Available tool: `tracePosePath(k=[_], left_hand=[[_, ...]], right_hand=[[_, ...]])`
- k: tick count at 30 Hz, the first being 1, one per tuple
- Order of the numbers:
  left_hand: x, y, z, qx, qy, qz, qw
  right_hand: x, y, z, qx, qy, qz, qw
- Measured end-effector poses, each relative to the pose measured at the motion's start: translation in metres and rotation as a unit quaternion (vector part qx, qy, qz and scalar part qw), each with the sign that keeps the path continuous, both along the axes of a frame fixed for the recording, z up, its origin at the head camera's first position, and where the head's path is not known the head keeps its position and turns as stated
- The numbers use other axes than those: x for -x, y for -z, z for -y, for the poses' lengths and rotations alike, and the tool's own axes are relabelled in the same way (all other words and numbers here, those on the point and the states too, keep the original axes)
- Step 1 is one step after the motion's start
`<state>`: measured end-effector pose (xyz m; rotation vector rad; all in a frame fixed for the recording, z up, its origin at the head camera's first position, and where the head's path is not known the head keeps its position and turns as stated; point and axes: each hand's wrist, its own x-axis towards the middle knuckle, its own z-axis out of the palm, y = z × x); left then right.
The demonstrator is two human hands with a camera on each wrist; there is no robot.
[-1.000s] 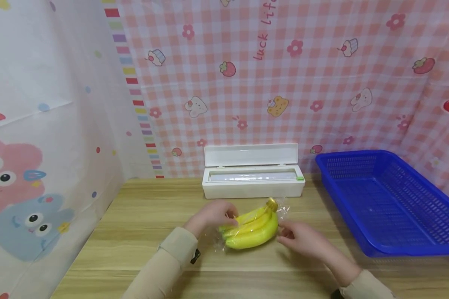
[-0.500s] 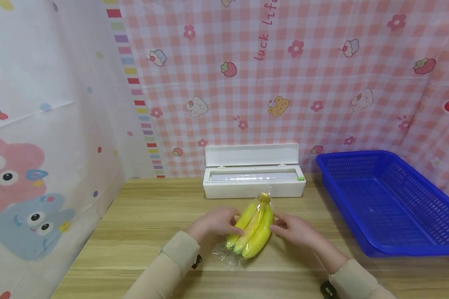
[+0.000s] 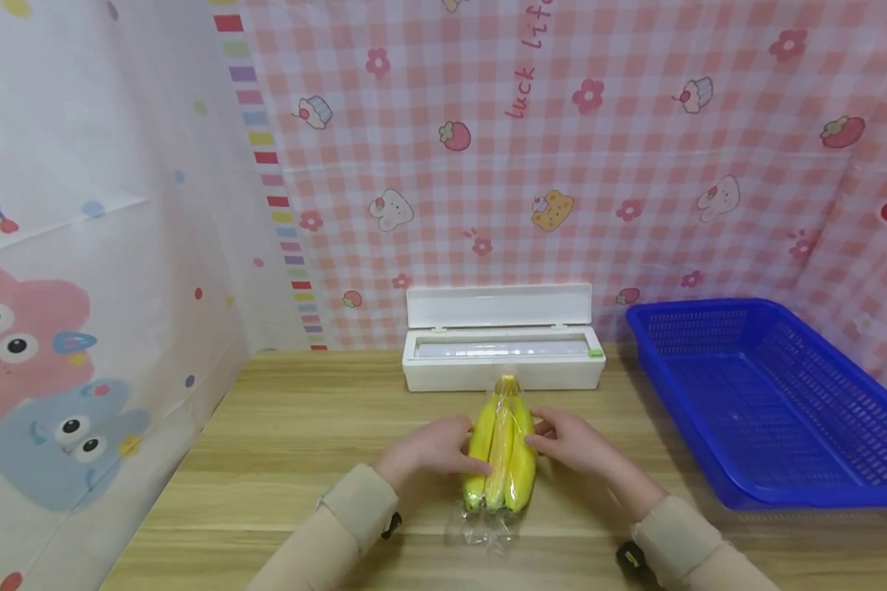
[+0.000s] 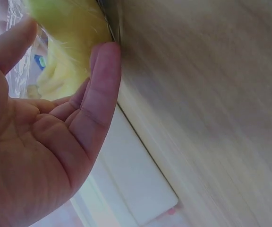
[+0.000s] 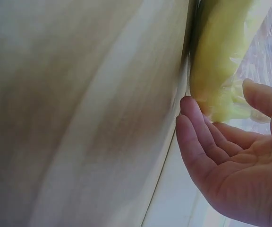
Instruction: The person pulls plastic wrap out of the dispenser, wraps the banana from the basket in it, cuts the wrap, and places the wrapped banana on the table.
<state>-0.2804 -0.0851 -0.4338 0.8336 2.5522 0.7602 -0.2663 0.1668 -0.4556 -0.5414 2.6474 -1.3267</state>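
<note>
A bunch of bananas in clear plastic wrap lies near the middle of the table, stem toward the back. My left hand grips its left side, thumb over the top and fingers along the edge. From the right, my right hand holds the other side, its thumb against the outer banana. Loose wrap spreads out at the bananas' front tips. Both wrist views show the yellow skin through shiny film, between thumb and fingers.
Behind the bananas stands a white cling film dispenser, its lid raised. A blue plastic basket is on the right. Patterned cloths hang at the back and sides of the wooden table.
The bananas have turned counterclockwise, from lying slanted to pointing their stem straight back. My right hand has moved left and taken hold of their right side; my left hand shifted slightly right.
</note>
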Motion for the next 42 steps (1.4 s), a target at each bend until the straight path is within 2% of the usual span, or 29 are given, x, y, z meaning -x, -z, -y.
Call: tracePosePath(k=[4,9,11,14,16,20,24,31,38,42], left_hand=[[-0.002,-0.002,0.002,0.011,-0.001,-0.010,0.9999],[0.004,-0.011,0.009,0.025,-0.043,-0.004,0.9988],[0.009,-0.014,0.011,0.006,-0.063,0.001,0.9980],[0.019,-0.013,0.010,-0.054,-0.093,0.003,0.9942],[0.026,-0.012,0.007,-0.100,-0.108,-0.005,0.9892],[0.033,-0.011,-0.003,-0.168,-0.128,-0.026,0.9771],[0.037,-0.013,-0.013,-0.190,-0.148,-0.033,0.9699],[0.042,-0.008,-0.022,-0.231,-0.186,-0.008,0.9550],[0.043,0.000,-0.030,-0.259,-0.195,-0.024,0.9456],[0.041,0.000,-0.033,-0.265,-0.200,-0.037,0.9426]], right_hand=[[0.003,0.000,0.002,0.000,0.006,0.002,1.000],[0.007,-0.003,0.000,-0.022,0.012,-0.002,1.000],[0.010,-0.006,0.000,-0.023,0.027,-0.012,0.999],[0.014,-0.010,0.002,-0.007,0.062,-0.041,0.997],[0.017,-0.014,0.005,0.007,0.085,-0.062,0.994],[0.022,-0.020,0.012,0.027,0.106,-0.087,0.990],[0.028,-0.023,0.017,0.032,0.113,-0.088,0.989],[0.034,-0.024,0.023,0.041,0.112,-0.080,0.990],[0.038,-0.021,0.029,0.039,0.128,-0.058,0.989],[0.038,-0.020,0.031,0.033,0.134,-0.066,0.988]])
